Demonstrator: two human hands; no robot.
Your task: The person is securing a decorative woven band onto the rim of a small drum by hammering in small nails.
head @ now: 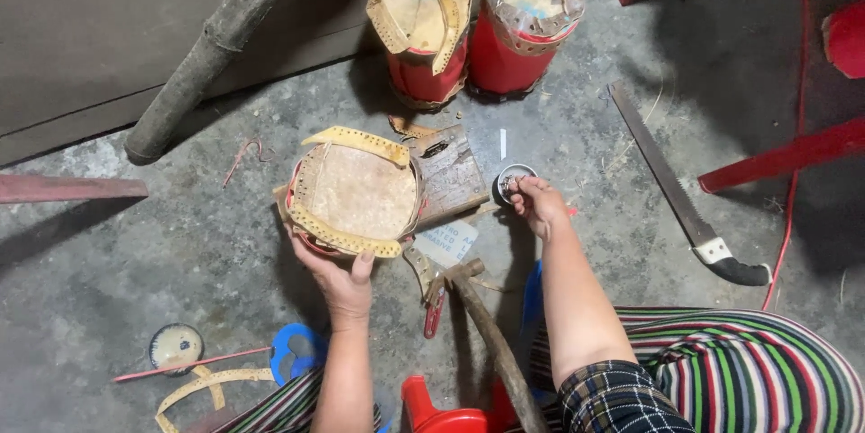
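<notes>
Fingers of the left hand [338, 282] grip the drum [356, 191] (skin upward); right hand [538, 203] pinches inside a tin [513, 179].

A pale rectangular printed label [448, 241] lay flat on the concrete floor [180, 244], just below the wooden block [448, 173], partly covered.

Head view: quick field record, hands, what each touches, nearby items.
left hand: holds the near edge of a small red drum with a hide top and a punched yellow strip around the rim
right hand: fingertips in a small round tin
wooden block: beside the drum, touching it
hammer: lies between the forearms
two red drums: upright, farther back
saw: flat on the concrete floor, right of the tin
</notes>
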